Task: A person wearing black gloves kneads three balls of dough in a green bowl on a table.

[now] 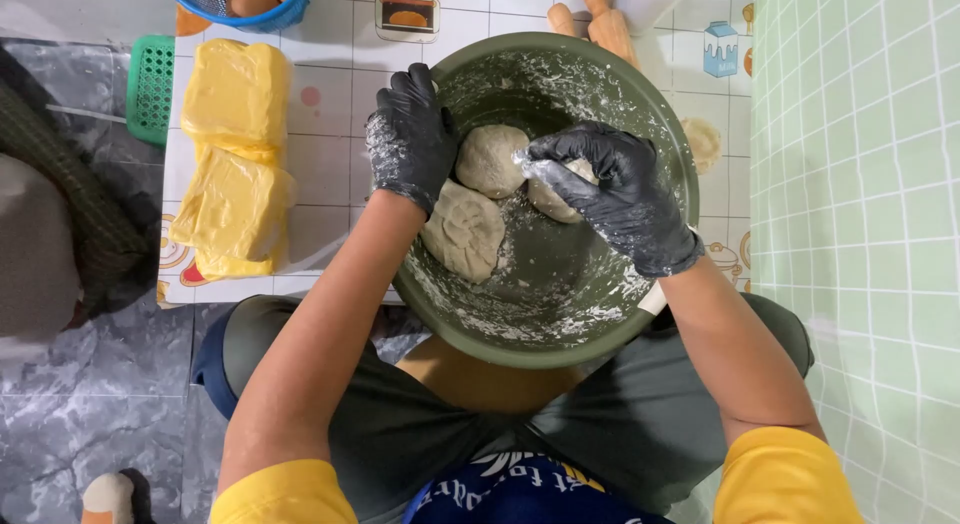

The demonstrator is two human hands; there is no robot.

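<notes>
A large olive-green bowl (560, 324) dusted with flour rests on my lap and against a low table. Inside lie three pieces of pale dough: a flattened one (465, 232) at the left, a round ball (490, 160) in the middle, and a lump (553, 199) at the right. My left hand (410, 134), in a floury black glove, grips the bowl's left rim beside the round ball. My right hand (615, 194), also in a black glove, is closed over the right lump of dough.
The low table (330, 134) has a patterned tile cover. On it sit two wrapped yellow blocks (235, 159), a green basket (152, 89), a blue basket of eggs (245, 4), a wooden rolling pin (605, 24) and a small flat dough disc (703, 144). A green tiled wall (860, 234) stands at the right.
</notes>
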